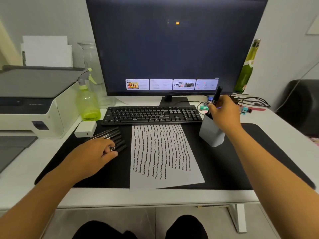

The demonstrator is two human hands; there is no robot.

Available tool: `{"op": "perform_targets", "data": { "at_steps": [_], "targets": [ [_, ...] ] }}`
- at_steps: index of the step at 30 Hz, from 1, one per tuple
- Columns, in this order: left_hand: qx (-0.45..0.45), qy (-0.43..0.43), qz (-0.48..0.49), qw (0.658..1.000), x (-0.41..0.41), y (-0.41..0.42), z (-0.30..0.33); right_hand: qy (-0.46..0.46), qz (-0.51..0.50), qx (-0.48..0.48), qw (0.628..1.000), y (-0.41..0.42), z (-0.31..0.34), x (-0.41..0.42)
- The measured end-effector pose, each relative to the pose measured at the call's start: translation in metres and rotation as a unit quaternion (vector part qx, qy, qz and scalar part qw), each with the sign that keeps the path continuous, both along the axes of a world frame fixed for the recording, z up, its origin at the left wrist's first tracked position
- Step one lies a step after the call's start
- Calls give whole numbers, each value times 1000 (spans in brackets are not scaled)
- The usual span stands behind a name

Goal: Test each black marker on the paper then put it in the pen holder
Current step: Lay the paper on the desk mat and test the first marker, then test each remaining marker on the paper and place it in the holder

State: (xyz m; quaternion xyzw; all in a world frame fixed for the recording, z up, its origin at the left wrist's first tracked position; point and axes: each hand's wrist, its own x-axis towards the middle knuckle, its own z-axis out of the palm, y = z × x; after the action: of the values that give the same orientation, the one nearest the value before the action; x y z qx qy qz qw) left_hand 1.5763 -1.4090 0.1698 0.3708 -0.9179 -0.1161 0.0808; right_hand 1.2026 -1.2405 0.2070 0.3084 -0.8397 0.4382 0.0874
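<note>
A white sheet of paper (162, 152) covered in rows of black wavy test lines lies on the black desk mat (224, 166). Right of it stands a grey square pen holder (211, 133). My right hand (224, 112) is just above the holder and grips a black marker (216, 96) upright, its lower end inside the holder's mouth. Left of the paper lies a pile of several black markers (112, 135). My left hand (96, 152) rests on the near end of that pile, fingers curled onto one marker.
A black keyboard (151, 115) lies behind the paper, with a large monitor (172, 45) behind it. A green spray bottle (88, 100), a white charger block (85, 129) and a printer (34, 104) stand at the left. Cables and a green glass bottle (246, 66) occupy the back right.
</note>
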Motion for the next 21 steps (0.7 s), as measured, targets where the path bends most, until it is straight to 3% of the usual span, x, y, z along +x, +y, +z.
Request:
{"op": "perform_targets", "data": {
  "at_steps": [8,17,21],
  "targets": [
    [-4,1,9,1000,1,-2,-5,66,-64,110,990,-2,-18,1],
    [-81,-12,-2,997,1,-6,-21,93,-83,221,967,3,-22,3],
    [-108,-29,-6,994,-5,-3,-21,101,-85,218,967,8,-19,7]
  ]
}}
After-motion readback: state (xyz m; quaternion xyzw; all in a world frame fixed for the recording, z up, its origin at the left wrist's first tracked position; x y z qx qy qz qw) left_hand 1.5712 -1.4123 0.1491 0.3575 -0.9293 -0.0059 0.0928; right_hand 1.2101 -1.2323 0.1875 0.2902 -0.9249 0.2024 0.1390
